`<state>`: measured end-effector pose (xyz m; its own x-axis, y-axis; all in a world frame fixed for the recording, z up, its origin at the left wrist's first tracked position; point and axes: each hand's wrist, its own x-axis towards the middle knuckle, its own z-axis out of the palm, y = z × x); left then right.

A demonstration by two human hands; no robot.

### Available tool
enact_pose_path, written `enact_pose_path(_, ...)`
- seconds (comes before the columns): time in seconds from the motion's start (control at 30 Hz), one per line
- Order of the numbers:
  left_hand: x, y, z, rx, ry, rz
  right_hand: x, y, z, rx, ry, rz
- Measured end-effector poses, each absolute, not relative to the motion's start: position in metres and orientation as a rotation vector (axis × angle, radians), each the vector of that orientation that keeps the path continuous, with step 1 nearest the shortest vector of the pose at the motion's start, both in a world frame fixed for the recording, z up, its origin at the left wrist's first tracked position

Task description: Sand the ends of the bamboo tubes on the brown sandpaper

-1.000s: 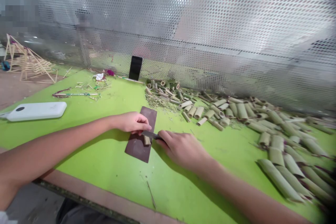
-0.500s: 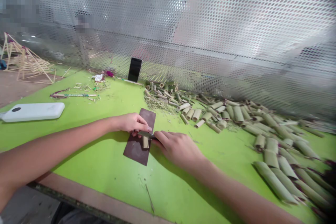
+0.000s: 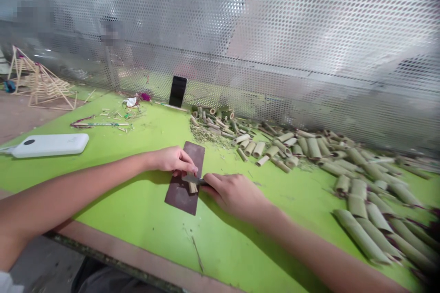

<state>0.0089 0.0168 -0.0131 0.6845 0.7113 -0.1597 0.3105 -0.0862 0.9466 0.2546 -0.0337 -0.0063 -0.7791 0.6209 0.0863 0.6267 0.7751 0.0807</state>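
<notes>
A small pale bamboo piece (image 3: 193, 187) stands on a dark brown cutting pad (image 3: 180, 194) lying on the green table (image 3: 144, 210). My left hand (image 3: 173, 160) pinches the top of the bamboo piece from the left. My right hand (image 3: 234, 193) is closed round the handle of a knife; its dark blade (image 3: 191, 178) lies across the top of the bamboo piece, touching my left fingertips.
Several cut bamboo tubes (image 3: 309, 149) are heaped from the table's middle to its right edge. A black phone (image 3: 178, 92) leans on the perforated metal screen (image 3: 240, 46). A white power bank (image 3: 51, 144) lies left. Scraps (image 3: 103, 121) and a stick frame (image 3: 37, 83) sit far left.
Both hands stay on the pad with the blade on the bamboo piece. My right hand has edged slightly left toward the piece; the view shifted a little.
</notes>
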Motion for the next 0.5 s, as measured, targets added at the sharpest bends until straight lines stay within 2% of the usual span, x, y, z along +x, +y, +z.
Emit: enact_pose_path(0.5,0.009,0.017,-0.019,1.727,0.795,0.291,0.260,-0.039,0.006,-1.072,-3.002,0.033)
